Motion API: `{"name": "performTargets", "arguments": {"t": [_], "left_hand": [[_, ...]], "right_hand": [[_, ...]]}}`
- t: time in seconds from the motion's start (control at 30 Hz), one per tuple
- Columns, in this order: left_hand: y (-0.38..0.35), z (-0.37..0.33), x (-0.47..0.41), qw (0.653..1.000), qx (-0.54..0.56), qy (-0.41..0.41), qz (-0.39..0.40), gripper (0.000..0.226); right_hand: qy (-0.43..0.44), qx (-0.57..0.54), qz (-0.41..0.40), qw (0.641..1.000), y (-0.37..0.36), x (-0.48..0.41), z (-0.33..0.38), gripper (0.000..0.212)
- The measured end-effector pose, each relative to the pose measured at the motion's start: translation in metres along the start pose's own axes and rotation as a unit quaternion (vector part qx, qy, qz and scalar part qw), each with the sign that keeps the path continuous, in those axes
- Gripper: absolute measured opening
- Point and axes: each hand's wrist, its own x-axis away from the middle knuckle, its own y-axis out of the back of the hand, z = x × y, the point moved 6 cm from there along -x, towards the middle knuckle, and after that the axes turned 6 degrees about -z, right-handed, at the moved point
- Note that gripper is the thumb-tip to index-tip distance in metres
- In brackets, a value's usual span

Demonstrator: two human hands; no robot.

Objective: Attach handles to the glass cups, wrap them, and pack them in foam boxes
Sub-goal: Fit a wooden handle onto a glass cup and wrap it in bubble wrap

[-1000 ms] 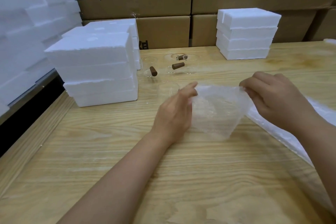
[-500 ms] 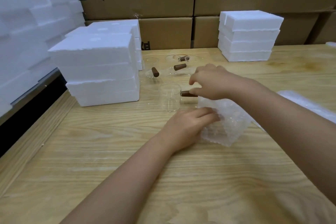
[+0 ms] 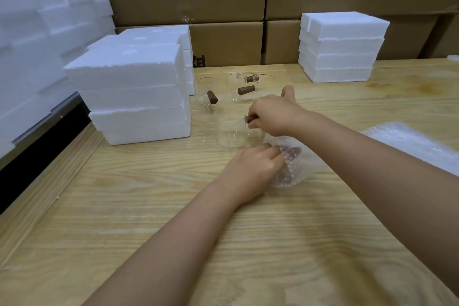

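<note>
Right hand (image 3: 273,117) is clamped on the brown handle (image 3: 250,119) of an upright glass cup (image 3: 231,131) mid-table (image 3: 149,206). Left hand (image 3: 253,169) grips a bubble-wrap pouch (image 3: 293,174) just beside it, fingers tucked inside. More handled cups (image 3: 208,93) sit near the far edge between closed foam box stacks (image 3: 134,97), with loose bubble wrap (image 3: 409,141) by the right edge.

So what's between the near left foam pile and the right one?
In the head view, a few glass cups with brown handles sit on the table between the left foam pile and right foam pile.

Glass cups (image 3: 224,92) between two foam-box stacks (image 3: 134,97).
</note>
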Motion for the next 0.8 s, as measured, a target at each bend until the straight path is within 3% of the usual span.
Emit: {"name": "performTargets", "arguments": {"t": [0.1, 0.2, 0.33, 0.4, 0.47, 0.63, 0.7, 0.8], "left_hand": [[-0.003, 0.001, -0.001, 0.999, -0.052, 0.000, 0.008, 0.031], [-0.003, 0.009, -0.001, 0.993, -0.112, 0.022, 0.015, 0.039], [0.006, 0.021, 0.001, 0.988, -0.132, 0.074, 0.010, 0.054], [0.007, 0.024, 0.002, 0.985, -0.149, 0.082, 0.012, 0.054], [0.007, 0.027, 0.001, 0.984, -0.160, 0.075, 0.018, 0.055], [-0.017, 0.042, 0.007, 0.965, -0.134, 0.131, 0.183, 0.055], [-0.018, 0.042, 0.009, 0.967, -0.129, 0.125, 0.181, 0.057], [-0.008, 0.047, 0.013, 0.981, -0.028, 0.170, 0.094, 0.053]], "right_hand": [[-0.026, -0.088, -0.057, 0.994, 0.026, 0.007, -0.006, 0.022], [-0.030, -0.194, -0.096, 0.976, 0.053, 0.023, -0.011, 0.022], [0.027, -0.392, -0.078, 0.916, 0.069, 0.049, -0.006, 0.015], [0.039, -0.440, -0.056, 0.895, 0.062, 0.056, -0.002, 0.012], [0.042, -0.452, -0.040, 0.890, 0.049, 0.060, -0.001, 0.014], [0.054, -0.423, -0.055, 0.903, 0.029, 0.065, -0.001, 0.016], [0.042, -0.380, -0.096, 0.919, 0.025, 0.067, -0.005, 0.018], [0.012, -0.349, -0.149, 0.925, 0.020, 0.073, -0.020, 0.021]]}}
